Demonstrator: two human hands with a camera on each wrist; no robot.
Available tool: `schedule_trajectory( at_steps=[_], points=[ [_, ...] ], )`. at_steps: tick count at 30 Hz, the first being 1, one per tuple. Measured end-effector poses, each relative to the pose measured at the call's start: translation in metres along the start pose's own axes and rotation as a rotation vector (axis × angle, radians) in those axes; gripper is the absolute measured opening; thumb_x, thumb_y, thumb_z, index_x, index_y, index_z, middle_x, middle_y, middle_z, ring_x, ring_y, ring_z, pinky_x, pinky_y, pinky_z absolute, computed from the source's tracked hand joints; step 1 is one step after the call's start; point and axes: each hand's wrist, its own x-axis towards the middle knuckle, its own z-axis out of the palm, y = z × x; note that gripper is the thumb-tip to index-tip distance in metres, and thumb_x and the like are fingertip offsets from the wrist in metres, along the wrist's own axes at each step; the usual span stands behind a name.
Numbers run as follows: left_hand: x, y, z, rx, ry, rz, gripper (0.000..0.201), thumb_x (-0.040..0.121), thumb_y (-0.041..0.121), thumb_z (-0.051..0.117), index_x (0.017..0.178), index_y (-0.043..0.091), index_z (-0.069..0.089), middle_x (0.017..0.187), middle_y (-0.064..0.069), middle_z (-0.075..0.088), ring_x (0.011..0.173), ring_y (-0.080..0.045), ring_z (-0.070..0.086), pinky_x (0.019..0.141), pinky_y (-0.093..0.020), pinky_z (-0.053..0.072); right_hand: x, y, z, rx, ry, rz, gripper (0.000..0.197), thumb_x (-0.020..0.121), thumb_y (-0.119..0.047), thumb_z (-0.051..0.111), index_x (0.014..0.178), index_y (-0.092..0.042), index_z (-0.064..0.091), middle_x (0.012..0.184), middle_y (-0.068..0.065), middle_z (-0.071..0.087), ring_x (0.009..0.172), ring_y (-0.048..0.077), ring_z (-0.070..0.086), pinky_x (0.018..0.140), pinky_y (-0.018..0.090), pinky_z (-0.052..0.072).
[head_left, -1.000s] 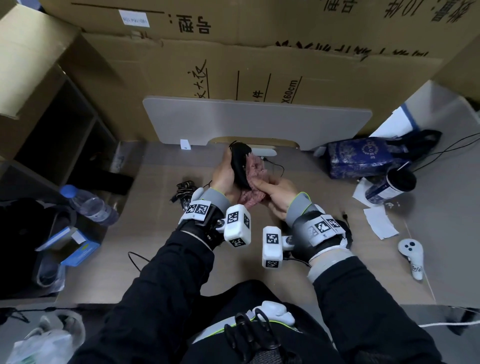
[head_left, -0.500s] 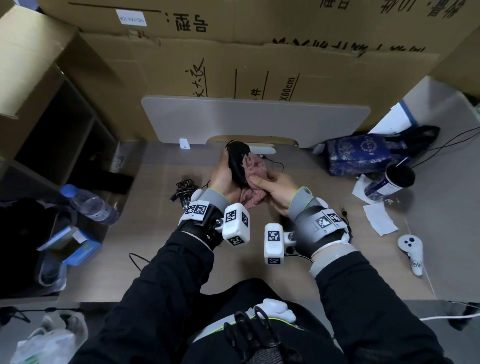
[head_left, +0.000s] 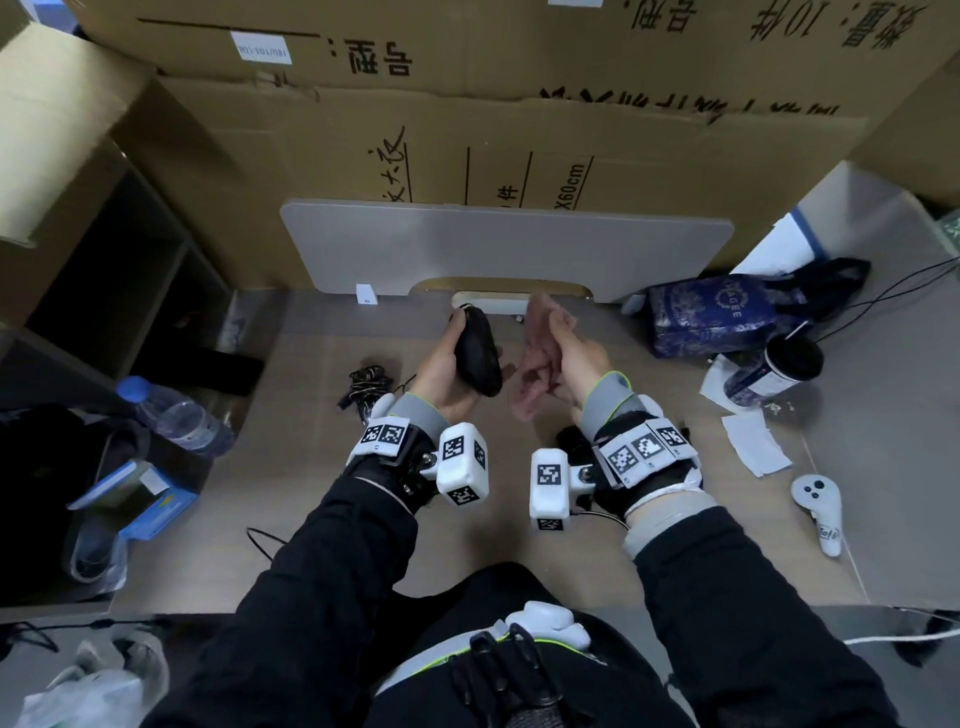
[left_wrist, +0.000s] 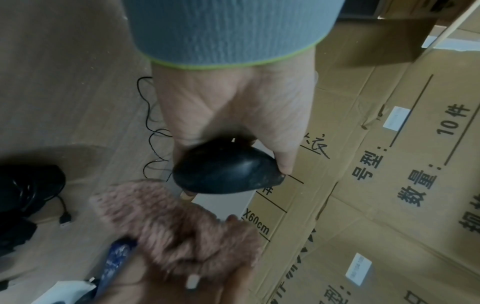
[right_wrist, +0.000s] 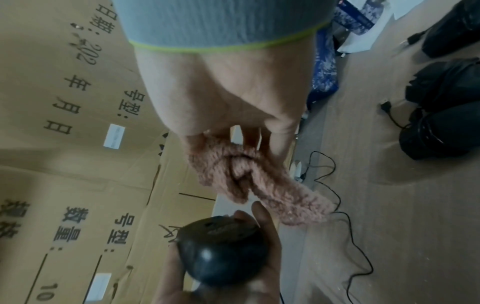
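My left hand (head_left: 457, 358) grips a black computer mouse (head_left: 477, 353) above the middle of the desk, thumb on one side and fingers on the other. The mouse (left_wrist: 226, 172) fills that hand in the left wrist view, and its thin black cable (left_wrist: 150, 131) trails down to the desk. To the right of it my right hand (head_left: 569, 353) holds a fluffy pink cloth (head_left: 537, 358) bunched in its fingers. The cloth (right_wrist: 249, 170) hangs from that hand, a small gap away from the mouse (right_wrist: 221, 251).
A grey board (head_left: 498, 249) leans against large cardboard boxes (head_left: 467, 130) at the desk's back. A coiled black cable (head_left: 363, 382) lies left of my hands. At right are a blue patterned bag (head_left: 722, 317), a dark cup (head_left: 774, 374), paper scraps (head_left: 753, 441) and a white controller (head_left: 821, 509). A water bottle (head_left: 171, 410) lies far left.
The two hands have drawn apart. The cloth was pressed against the mouse; now the right hand holds it clear to the right, and the left hand keeps the mouse.
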Motion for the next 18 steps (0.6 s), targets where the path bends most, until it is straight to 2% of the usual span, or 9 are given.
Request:
schedule_trajectory(
  at_steps=[2,3,5,7,8,10,13,16,18],
  points=[
    [0.0,-0.002,0.002,0.046,-0.021,-0.001,0.062,0.099,0.052,0.054,0.144,0.01,0.049,0.132,-0.014,0.057,0.121,-0.03,0.06,0.1,-0.046,0.052,-0.007,-0.006,0.008,0.014,-0.064,-0.018,0.043,0.098,-0.043,0.053,0.12,-0.007,0.063,0.106,0.009,0.068,0.098,0.027,0.068,0.093,0.039,0.055],
    [0.0,-0.003,0.004,0.067,-0.047,-0.002,0.058,0.101,0.05,0.05,0.141,0.008,0.052,0.135,-0.014,0.059,0.124,-0.029,0.061,0.103,-0.044,0.049,-0.005,-0.008,0.015,-0.002,-0.099,-0.018,0.043,0.099,-0.041,0.051,0.12,-0.006,0.063,0.106,0.009,0.068,0.092,0.024,0.068,0.084,0.032,0.057],
    [0.002,-0.003,0.007,0.105,-0.061,-0.02,0.051,0.105,0.047,0.038,0.13,0.009,0.06,0.125,-0.013,0.066,0.112,-0.025,0.066,0.094,-0.04,0.051,-0.01,-0.012,0.026,-0.068,-0.18,-0.002,0.039,0.1,-0.036,0.05,0.122,-0.006,0.062,0.105,0.008,0.065,0.087,0.02,0.064,0.063,0.016,0.053],
    [-0.001,0.001,0.01,0.064,-0.034,-0.012,0.05,0.106,0.045,0.035,0.123,0.006,0.061,0.115,-0.014,0.068,0.101,-0.025,0.066,0.084,-0.037,0.055,-0.011,-0.009,0.039,-0.227,-0.259,-0.054,0.032,0.099,-0.029,0.052,0.119,-0.007,0.063,0.107,0.01,0.063,0.096,0.023,0.061,0.073,0.02,0.051],
    [0.003,0.004,0.008,0.042,-0.002,0.011,0.048,0.106,0.043,0.037,0.119,0.003,0.062,0.109,-0.016,0.068,0.096,-0.025,0.068,0.078,-0.035,0.058,-0.013,-0.006,0.043,-0.29,-0.322,-0.12,0.024,0.093,-0.029,0.057,0.108,-0.012,0.066,0.098,0.007,0.065,0.089,0.023,0.06,0.075,0.026,0.048],
    [0.008,0.011,0.005,0.019,0.1,0.041,0.043,0.108,0.035,0.038,0.096,0.001,0.062,0.088,-0.019,0.067,0.076,-0.026,0.069,0.064,-0.031,0.057,-0.013,0.004,0.042,-0.407,-0.324,-0.188,0.004,0.081,-0.028,0.066,0.083,-0.029,0.063,0.069,-0.013,0.061,0.063,0.011,0.054,0.064,0.025,0.041],
    [0.009,0.013,0.007,0.063,0.195,0.005,0.039,0.109,0.028,0.033,0.082,0.008,0.052,0.068,-0.016,0.064,0.059,-0.023,0.068,0.051,-0.027,0.055,-0.01,0.008,0.035,-0.477,-0.291,-0.281,0.026,0.08,-0.013,0.076,0.079,-0.037,0.065,0.055,-0.021,0.061,0.045,-0.007,0.05,0.054,0.015,0.037],
    [0.0,0.008,0.011,0.108,0.052,-0.052,0.04,0.109,0.022,0.027,0.083,0.005,0.054,0.064,-0.016,0.069,0.056,-0.022,0.071,0.056,-0.031,0.057,-0.009,0.003,0.027,-0.483,-0.27,-0.316,0.04,0.069,-0.02,0.086,0.104,-0.034,0.072,0.086,-0.014,0.073,0.065,-0.004,0.062,0.056,0.018,0.045],
    [-0.004,0.007,0.01,0.101,-0.001,-0.138,0.038,0.108,0.017,0.028,0.085,0.005,0.056,0.073,-0.015,0.069,0.064,-0.022,0.07,0.068,-0.035,0.053,-0.009,0.002,0.025,-0.469,-0.201,-0.301,0.044,0.065,-0.024,0.088,0.103,-0.036,0.069,0.098,-0.01,0.072,0.086,0.008,0.068,0.063,0.027,0.054]
  ],
)
